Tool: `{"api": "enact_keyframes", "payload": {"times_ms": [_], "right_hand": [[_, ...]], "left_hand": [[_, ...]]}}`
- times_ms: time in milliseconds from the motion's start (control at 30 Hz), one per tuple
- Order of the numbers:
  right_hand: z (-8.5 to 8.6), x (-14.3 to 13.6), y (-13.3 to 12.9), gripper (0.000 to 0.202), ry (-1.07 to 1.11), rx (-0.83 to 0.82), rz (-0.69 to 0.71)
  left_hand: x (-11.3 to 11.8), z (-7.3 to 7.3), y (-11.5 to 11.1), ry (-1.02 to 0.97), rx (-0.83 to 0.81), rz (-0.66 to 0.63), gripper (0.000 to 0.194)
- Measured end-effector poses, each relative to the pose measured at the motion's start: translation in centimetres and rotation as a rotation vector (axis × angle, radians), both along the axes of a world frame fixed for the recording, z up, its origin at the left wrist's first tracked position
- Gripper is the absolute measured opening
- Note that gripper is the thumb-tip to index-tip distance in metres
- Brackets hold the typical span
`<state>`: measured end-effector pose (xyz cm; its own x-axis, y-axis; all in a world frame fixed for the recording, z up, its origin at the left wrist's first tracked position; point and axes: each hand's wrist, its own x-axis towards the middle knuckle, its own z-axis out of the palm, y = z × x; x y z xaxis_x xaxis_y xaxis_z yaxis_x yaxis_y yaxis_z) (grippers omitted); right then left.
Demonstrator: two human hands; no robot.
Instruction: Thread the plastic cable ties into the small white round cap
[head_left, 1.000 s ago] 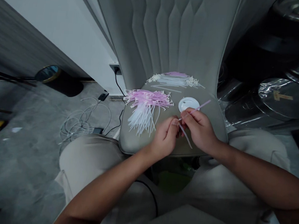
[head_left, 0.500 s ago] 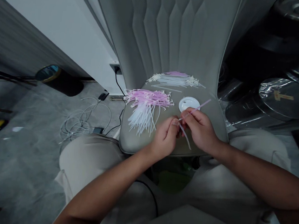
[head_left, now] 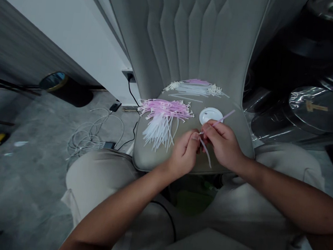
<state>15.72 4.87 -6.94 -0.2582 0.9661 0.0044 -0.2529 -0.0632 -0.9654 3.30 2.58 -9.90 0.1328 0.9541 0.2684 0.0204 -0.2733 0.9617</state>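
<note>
Over the chair seat (head_left: pixel 151 162), the left hand (head_left: pixel 184 148) has its fingers pinched on a small white connector (head_left: pixel 201 133), the right hand's (head_left: pixel 223 141) on a pink stick (head_left: pixel 229 113); that piece looks unfinished. The pink sticks (head_left: pixel 166 108) piled at left, white-tipped, seem done, while the bare-ended white sticks (head_left: pixel 157 132) nearer the person appear left over.

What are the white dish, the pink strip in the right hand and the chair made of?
White dish: probably plastic or ceramic; it looks smooth and glossy. Pink strip: likely plastic, being thin, straight and evenly coloured; finish unclear. Chair: apparently leather or imitation, with a soft sheen and padded ridges.
</note>
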Motion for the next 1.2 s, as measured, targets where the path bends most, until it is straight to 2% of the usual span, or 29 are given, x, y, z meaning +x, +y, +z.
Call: {"api": "enact_keyframes", "payload": {"times_ms": [533, 1200], "right_hand": [[0.04, 0.06, 0.01, 0.029, -0.030, -0.002, 0.011], [0.29, -0.12, 0.03, 0.026, -0.062, -0.049, 0.024]], "left_hand": [[0.03, -0.29, -0.04, -0.023, 0.006, -0.023, 0.039], [0.18, -0.53, -0.21, -0.009, -0.024, 0.010, 0.041]]}}
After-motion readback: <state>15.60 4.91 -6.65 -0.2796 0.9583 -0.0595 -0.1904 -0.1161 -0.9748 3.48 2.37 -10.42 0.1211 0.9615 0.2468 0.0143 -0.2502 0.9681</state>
